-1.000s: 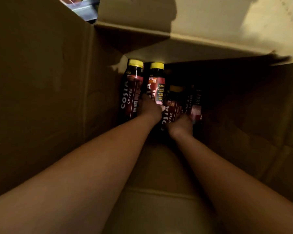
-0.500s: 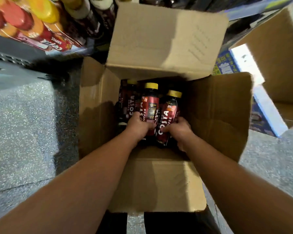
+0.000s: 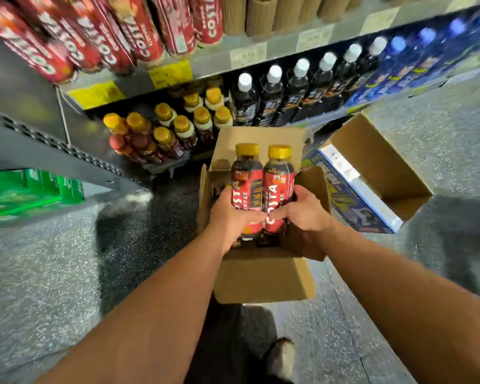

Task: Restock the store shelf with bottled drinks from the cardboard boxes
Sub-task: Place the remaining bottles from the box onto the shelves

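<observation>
— Speckled grey floor [image 3: 53, 273] is lying under the open cardboard box [image 3: 261, 278], beside the stocked shelf [image 3: 211, 65].
— And the Costa bottles [image 3: 277, 176]?
— Two, side by side over the box's mouth, long axes running away from the person, yellow caps pointing toward the shelf.
— Held?
— Left hand [image 3: 229, 217] is curling round one, right hand [image 3: 302, 212] round the other.
— Anything unclear?
— Hands are hiding the lower labels; the shelf tags are blurring.

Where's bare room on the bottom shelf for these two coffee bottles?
A dark gap looks bare between the shelf post and the gold-capped bottles. Rightward, the white-capped bottles stand packed. The speckled floor left of the box is bare too.
</observation>
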A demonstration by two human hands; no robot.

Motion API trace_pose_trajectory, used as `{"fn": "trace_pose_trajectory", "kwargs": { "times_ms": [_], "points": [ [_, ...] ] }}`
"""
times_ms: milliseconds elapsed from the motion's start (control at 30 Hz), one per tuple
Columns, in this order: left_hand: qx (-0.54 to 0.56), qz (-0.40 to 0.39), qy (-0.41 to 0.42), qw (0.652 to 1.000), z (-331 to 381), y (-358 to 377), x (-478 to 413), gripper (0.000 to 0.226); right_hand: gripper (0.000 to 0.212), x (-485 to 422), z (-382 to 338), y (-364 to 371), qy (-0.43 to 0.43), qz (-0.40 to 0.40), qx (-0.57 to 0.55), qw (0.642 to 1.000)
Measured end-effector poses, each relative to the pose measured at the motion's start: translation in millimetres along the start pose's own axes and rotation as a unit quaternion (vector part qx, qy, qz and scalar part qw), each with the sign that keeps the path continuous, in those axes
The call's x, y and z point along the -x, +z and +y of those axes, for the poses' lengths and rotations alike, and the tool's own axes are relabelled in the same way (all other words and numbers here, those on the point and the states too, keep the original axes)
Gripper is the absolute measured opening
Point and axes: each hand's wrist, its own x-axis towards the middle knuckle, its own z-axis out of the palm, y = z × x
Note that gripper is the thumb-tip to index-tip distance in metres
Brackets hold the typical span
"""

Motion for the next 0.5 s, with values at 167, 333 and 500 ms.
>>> {"fn": "trace_pose_trajectory", "kwargs": {
  "times_ms": [167,333,500],
  "points": [
    [0.037,0.054,0.055,0.996,28.2,-4.7,56.9,0.035,0.044,63.1,-38.2,-10.7,-0.078,-0.036,0.091,0.992],
    [0.101,0.094,0.076,0.988,51.6,-6.0,121.5,0.042,0.061,127.1,-59.7,-18.4,-0.123,-0.05,0.116,0.984],
    [0.157,0.116,0.097,0.976,84.1,-11.4,183.7,0.046,0.056,191.9,-86.5,-23.5,-0.18,-0.062,0.145,0.971]
  ]
}}
